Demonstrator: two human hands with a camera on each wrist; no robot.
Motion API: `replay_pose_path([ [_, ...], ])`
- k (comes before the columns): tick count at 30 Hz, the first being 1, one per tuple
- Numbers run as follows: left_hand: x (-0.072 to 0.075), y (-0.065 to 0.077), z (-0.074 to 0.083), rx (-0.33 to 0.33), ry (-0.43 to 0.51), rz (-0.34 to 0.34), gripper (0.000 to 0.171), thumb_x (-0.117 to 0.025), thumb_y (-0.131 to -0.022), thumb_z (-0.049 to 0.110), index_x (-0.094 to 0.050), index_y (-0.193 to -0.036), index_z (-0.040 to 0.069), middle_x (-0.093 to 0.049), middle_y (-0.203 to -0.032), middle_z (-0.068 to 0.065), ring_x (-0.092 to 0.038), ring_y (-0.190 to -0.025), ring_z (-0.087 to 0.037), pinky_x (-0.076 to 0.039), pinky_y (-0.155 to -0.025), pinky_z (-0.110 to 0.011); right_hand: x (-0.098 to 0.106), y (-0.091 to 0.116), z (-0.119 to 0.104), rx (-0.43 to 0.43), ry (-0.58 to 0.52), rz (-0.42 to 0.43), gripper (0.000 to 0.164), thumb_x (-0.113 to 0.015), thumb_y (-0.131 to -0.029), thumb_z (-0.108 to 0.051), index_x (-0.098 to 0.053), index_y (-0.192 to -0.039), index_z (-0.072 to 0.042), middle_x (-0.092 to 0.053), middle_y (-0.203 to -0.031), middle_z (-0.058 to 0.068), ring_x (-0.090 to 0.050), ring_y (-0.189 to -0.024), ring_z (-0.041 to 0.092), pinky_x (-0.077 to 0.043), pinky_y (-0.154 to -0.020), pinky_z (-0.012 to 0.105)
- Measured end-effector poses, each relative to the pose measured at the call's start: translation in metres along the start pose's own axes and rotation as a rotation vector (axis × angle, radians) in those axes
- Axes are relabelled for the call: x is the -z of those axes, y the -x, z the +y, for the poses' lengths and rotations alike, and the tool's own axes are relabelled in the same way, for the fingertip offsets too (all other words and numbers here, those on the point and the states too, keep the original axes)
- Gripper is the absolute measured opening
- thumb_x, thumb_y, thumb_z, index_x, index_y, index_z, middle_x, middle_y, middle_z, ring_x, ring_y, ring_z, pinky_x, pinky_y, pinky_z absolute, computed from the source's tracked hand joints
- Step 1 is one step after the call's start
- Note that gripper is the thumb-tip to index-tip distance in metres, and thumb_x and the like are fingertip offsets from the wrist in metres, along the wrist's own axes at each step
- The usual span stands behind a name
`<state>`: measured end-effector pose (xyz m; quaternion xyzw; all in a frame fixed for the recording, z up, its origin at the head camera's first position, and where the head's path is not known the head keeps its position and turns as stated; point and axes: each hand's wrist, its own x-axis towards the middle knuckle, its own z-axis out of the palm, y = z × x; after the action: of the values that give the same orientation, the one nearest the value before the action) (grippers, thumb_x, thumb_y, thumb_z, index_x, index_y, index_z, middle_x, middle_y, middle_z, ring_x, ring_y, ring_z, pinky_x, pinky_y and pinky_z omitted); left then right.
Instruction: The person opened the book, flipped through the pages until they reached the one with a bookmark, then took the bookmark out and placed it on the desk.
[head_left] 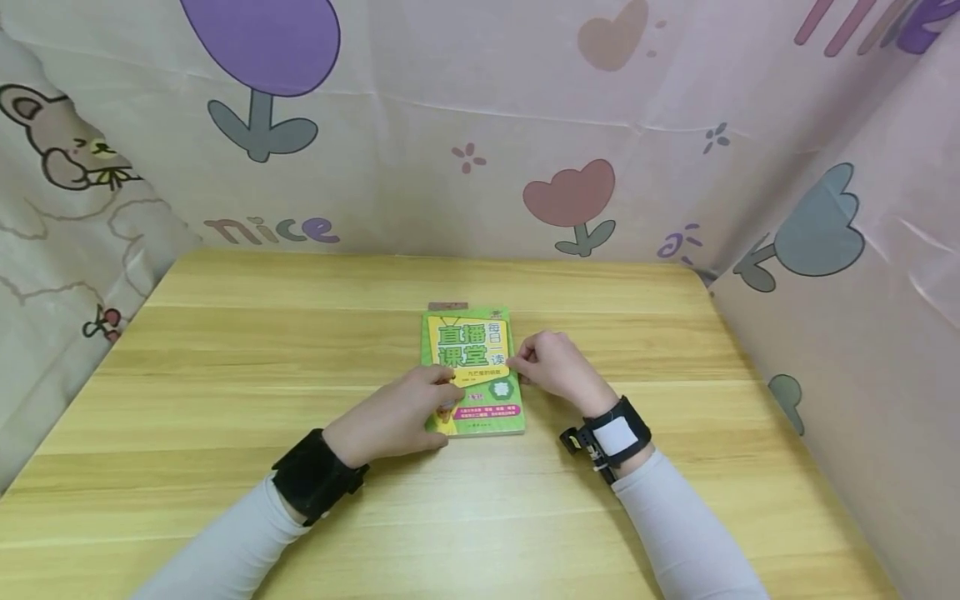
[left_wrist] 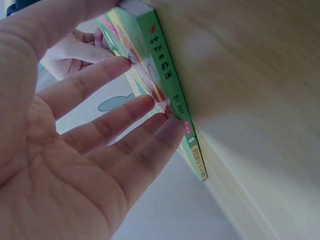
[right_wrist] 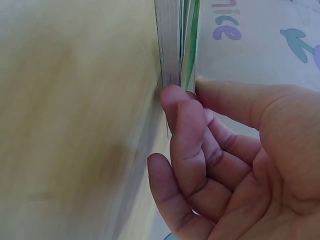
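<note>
A closed green and yellow book with large Chinese characters on its cover lies flat on the wooden table. My left hand rests on the cover's lower left, its fingers fairly straight. In the left wrist view those fingers lie over the green spine side. At the opposite edge, my right hand pinches the front cover between thumb and fingertips. The right wrist view shows the page block beside a slightly parted green cover edge, the thumb on the cover's outer side.
A small flat reddish-brown piece shows just past the book's far edge; whether it is tucked in the book I cannot tell. The wooden table extends around the book. Patterned cloth hangs behind and along both sides.
</note>
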<state>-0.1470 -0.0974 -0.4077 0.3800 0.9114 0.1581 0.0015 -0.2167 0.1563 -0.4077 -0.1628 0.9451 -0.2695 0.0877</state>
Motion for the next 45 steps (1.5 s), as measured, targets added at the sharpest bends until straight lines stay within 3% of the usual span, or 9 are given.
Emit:
replay_pose_path([
  [4, 0.001, 0.0, 0.003, -0.006, -0.012, 0.032, 0.052, -0.078, -0.076, 0.038, -0.067, -0.118, 0.01, -0.056, -0.118, -0.008, -0.051, -0.095, -0.014, -0.047, -0.084, -0.03, 0.0, -0.001, 0.0, -0.011, -0.011, -0.008, 0.02, -0.067, -0.09, -0.029, -0.069, -0.075, -0.016, -0.065, -0.065, -0.001, -0.052, -0.051, 0.013, -0.038, -0.046, 0.024],
  [9, 0.002, -0.004, 0.012, 0.047, -0.014, 0.11, 0.07, -0.075, -0.078, 0.046, -0.056, -0.133, 0.008, -0.056, -0.112, -0.003, -0.05, -0.087, -0.009, -0.048, -0.075, -0.024, 0.003, -0.001, 0.0, -0.023, -0.076, -0.022, 0.022, -0.065, -0.092, -0.028, -0.067, -0.075, -0.015, -0.066, -0.067, 0.002, -0.055, -0.052, 0.014, -0.041, -0.047, 0.024],
  [14, 0.002, -0.011, 0.022, 0.078, -0.024, 0.19, 0.074, -0.073, -0.079, 0.051, -0.054, -0.134, 0.005, -0.058, -0.105, -0.003, -0.047, -0.078, -0.009, -0.046, -0.065, -0.021, 0.009, 0.0, -0.002, -0.028, -0.153, -0.023, 0.023, -0.062, -0.094, -0.027, -0.067, -0.077, -0.013, -0.067, -0.07, 0.007, -0.062, -0.06, 0.02, -0.047, -0.053, 0.028],
  [21, -0.003, -0.019, 0.03, 0.027, -0.015, 0.279, 0.069, -0.073, -0.079, 0.05, -0.056, -0.128, 0.003, -0.059, -0.102, -0.004, -0.048, -0.076, -0.009, -0.046, -0.061, -0.02, 0.013, 0.0, -0.005, -0.005, -0.218, 0.005, 0.025, -0.061, -0.095, -0.027, -0.067, -0.078, -0.01, -0.067, -0.071, 0.01, -0.065, -0.065, 0.028, -0.05, -0.053, 0.03],
  [28, -0.006, -0.027, 0.037, -0.008, -0.041, 0.282, 0.063, -0.074, -0.077, 0.051, -0.06, -0.119, 0.006, -0.053, -0.092, 0.002, -0.045, -0.072, -0.008, -0.044, -0.055, -0.017, 0.015, 0.001, -0.006, 0.018, -0.255, 0.033, 0.026, -0.062, -0.095, -0.027, -0.068, -0.079, -0.008, -0.067, -0.07, 0.012, -0.066, -0.065, 0.029, -0.044, -0.049, 0.027],
  [36, -0.01, -0.033, 0.04, -0.051, -0.052, 0.324, 0.054, -0.075, -0.076, 0.045, -0.061, -0.113, 0.008, -0.051, -0.088, 0.004, -0.045, -0.075, -0.01, -0.045, -0.061, -0.022, 0.016, 0.002, -0.009, 0.028, -0.271, 0.062, 0.025, -0.062, -0.094, -0.029, -0.068, -0.077, -0.012, -0.068, -0.068, 0.011, -0.066, -0.063, 0.03, -0.041, -0.047, 0.026],
  [41, -0.009, -0.033, 0.041, -0.059, -0.046, 0.368, 0.037, -0.069, -0.079, 0.033, -0.065, -0.107, 0.008, -0.053, -0.086, 0.004, -0.046, -0.073, -0.009, -0.046, -0.06, -0.021, 0.016, 0.001, -0.009, 0.034, -0.298, 0.058, 0.027, -0.058, -0.097, -0.029, -0.069, -0.079, -0.012, -0.068, -0.069, 0.012, -0.066, -0.064, 0.03, -0.048, -0.052, 0.029],
  [45, -0.005, -0.032, 0.041, -0.035, -0.034, 0.404, 0.027, -0.062, -0.08, 0.023, -0.066, -0.103, 0.009, -0.053, -0.082, 0.006, -0.045, -0.069, -0.006, -0.043, -0.054, -0.017, 0.016, -0.001, -0.006, 0.042, -0.323, 0.045, 0.035, -0.052, -0.101, -0.026, -0.069, -0.08, -0.004, -0.068, -0.071, 0.012, -0.067, -0.066, 0.028, -0.056, -0.061, 0.036],
])
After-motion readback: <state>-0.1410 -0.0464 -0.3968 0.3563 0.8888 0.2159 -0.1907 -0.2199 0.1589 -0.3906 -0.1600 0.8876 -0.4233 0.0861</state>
